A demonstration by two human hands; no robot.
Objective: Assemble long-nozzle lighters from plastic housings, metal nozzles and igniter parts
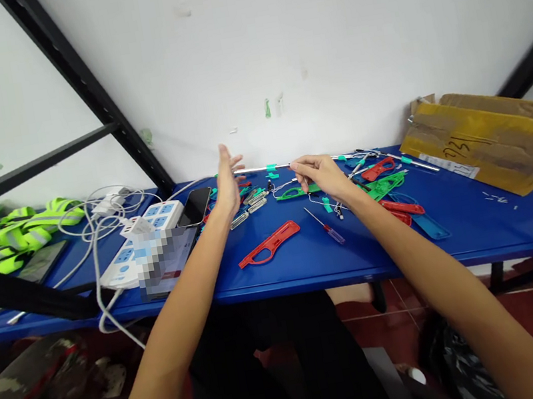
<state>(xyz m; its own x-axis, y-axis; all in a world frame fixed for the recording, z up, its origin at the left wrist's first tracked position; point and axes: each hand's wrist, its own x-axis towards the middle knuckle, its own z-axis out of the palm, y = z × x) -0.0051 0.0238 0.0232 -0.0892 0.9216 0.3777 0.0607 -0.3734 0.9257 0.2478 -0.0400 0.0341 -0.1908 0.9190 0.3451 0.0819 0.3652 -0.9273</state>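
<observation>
My left hand point(229, 182) is raised open above the blue table point(307, 267), fingers spread, touching nothing, close to the left end of a long metal rod point(254, 170). My right hand point(321, 175) pinches a thin wire point(289, 186) between thumb and fingers, just below the rod. Under it lie a green plastic handle point(293, 192) and a small screwdriver point(325, 225) with a red and blue grip. A red plastic handle point(268, 243) sits in front of the gap between my hands. Several small metal clips point(248, 210) lie near my left wrist.
More red, green and blue plastic parts point(386, 186) lie right of my hands. A white power strip point(142, 243), black phone point(195, 207), white cables and neon vests point(13, 233) lie left. Cardboard point(490, 140) lies right. A black shelf frame point(87, 86) stands left against the wall.
</observation>
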